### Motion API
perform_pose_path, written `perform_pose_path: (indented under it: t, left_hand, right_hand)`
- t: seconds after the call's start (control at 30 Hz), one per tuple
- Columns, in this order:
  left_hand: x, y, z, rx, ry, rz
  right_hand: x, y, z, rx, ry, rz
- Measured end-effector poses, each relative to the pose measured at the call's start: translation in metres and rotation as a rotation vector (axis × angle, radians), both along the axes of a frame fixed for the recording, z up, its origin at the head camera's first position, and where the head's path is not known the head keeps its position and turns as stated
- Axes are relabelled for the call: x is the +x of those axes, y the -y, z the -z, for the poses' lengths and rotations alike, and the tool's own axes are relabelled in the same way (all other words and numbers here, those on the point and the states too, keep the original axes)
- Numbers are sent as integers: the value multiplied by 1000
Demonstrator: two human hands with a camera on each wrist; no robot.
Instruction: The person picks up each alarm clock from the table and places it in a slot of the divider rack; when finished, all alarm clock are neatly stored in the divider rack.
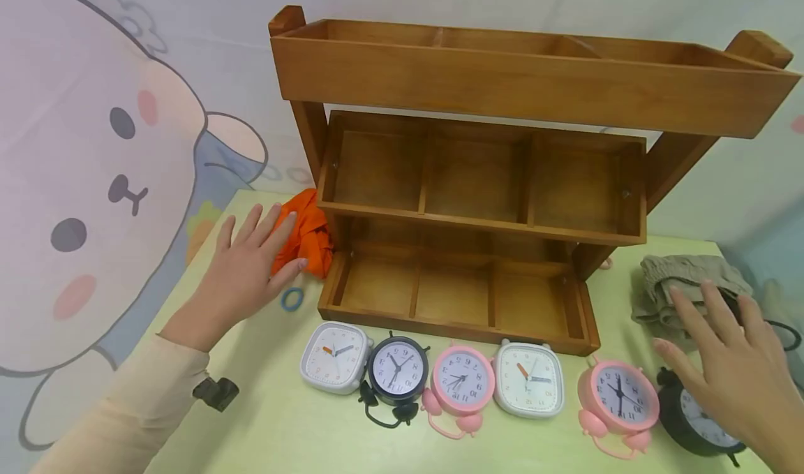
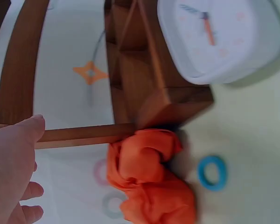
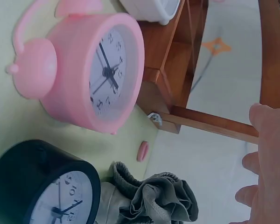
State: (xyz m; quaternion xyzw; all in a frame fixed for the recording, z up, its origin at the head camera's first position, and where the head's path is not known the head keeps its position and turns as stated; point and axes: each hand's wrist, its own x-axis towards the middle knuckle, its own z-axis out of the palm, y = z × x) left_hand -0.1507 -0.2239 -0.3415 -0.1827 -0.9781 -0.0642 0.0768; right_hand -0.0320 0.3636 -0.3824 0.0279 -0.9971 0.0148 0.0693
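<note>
My left hand [image 1: 248, 271] is held up with its fingers spread, in front of a crumpled orange cloth [image 1: 317, 240], and holds nothing. On the other side my right hand [image 1: 735, 355] hovers, fingers apart, over a black alarm clock [image 1: 694, 421] and beside a folded grey-green cloth [image 1: 678, 273]. Several alarm clocks lie face up in a row: a white square clock [image 1: 336, 357], a black round clock [image 1: 398, 368], a pink clock [image 1: 463, 380], a second white clock [image 1: 529, 380] and another pink clock [image 1: 618, 396]. Neither hand visibly touches a clock.
A three-tier wooden shelf [image 1: 534, 86] with divided compartments stands behind the clocks. A blue ring [image 1: 292, 299] lies near the orange cloth; a pink ring [image 3: 143, 151] lies behind the right pink clock. A printed cloth [image 1: 125, 146] with a cartoon animal hangs at the left and back.
</note>
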Motion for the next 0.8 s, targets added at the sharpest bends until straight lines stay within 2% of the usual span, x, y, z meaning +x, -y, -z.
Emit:
perform_pose_path:
  t: [0.17, 0.3, 0.37, 0.47, 0.6, 0.7, 0.8]
  left_hand:
    - [-6, -9, -13, 18, -46, 2]
    - [-10, -19, -20, 70, -44, -2]
    - [-14, -24, -23, 125, -40, -14]
    - [-22, -32, -26, 269, -29, -24]
    - [-37, -44, -28, 549, 33, -21]
    - [-49, -52, -28, 755, 103, -20]
    - [-57, -57, -29, 907, 152, -35]
  right_hand:
    - [13, 2, -2, 17, -52, -10]
    - [23, 3, 0, -7, -17, 28]
    - [27, 5, 2, -43, -2, 46]
    - [31, 9, 6, -116, 8, 68]
    - [36, 8, 18, -187, 59, 128]
    - [40, 3, 29, -179, 109, 221]
    - [45, -1, 39, -156, 137, 314]
